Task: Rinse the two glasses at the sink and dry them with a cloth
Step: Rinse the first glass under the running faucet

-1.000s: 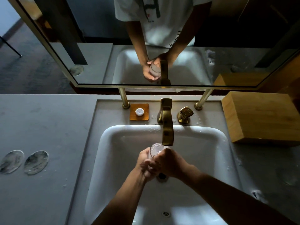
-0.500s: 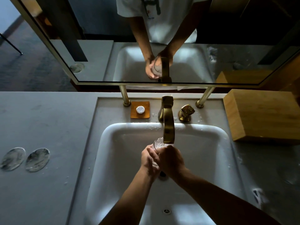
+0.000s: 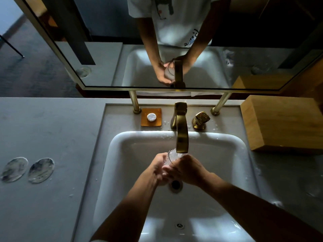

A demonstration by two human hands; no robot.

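Note:
A clear glass (image 3: 172, 155) sits under the spout of the brass faucet (image 3: 181, 135), over the white sink (image 3: 122, 145). Water foams inside its rim. My left hand (image 3: 160, 167) grips the glass from the left. My right hand (image 3: 186, 169) wraps round it from the right and covers most of its body. Only the rim and upper wall show between my fingers. No second glass and no cloth are in view.
A brass tap handle (image 3: 201, 119) stands right of the faucet. An amber dish with a small white soap (image 3: 151, 117) lies to its left. A wooden box (image 3: 283, 123) sits at the right. Two round coasters (image 3: 28, 169) lie on the grey counter at the left. A mirror (image 3: 174, 49) stands behind.
Both hands lifted the glass closer under the spout and turned it a little. The camera view shifted slightly.

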